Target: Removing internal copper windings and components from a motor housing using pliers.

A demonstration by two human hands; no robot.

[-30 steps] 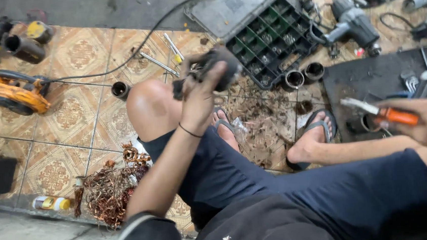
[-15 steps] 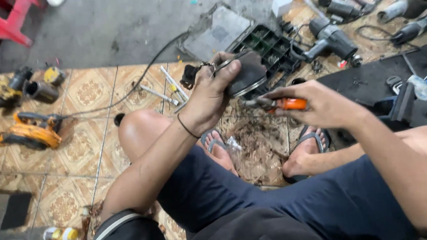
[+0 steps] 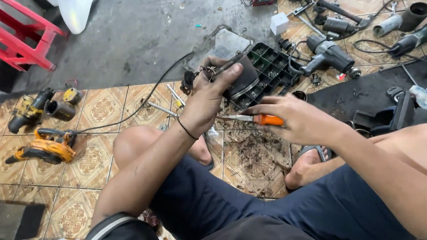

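Left grip: our left hand (image 3: pixel 206 97) is wrapped tight around a dark motor housing (image 3: pixel 243 79), thumb on top, raised above our knee.
Right grip: our right hand (image 3: pixel 300 121) is closed on an orange-handled screwdriver (image 3: pixel 254 119); the blade points left, toward the underside of the housing.
Contact: we cannot tell whether the tip touches the housing; the left hand hides it.
Cable: a black cord (image 3: pixel 136 108) runs from the housing end leftward across the tiles.
Just behind: a black compartment tray (image 3: pixel 276 72) with small parts lies on the floor beyond the housing.
Below: debris (image 3: pixel 257 159) litters the tiles between our feet.
Left floor: a yellow power tool (image 3: pixel 45 148) lies well apart.
Right floor: a grey drill (image 3: pixel 327 55) lies near the tray, beside a black mat (image 3: pixel 374 92).
Far left: a red stool (image 3: pixel 11 34).
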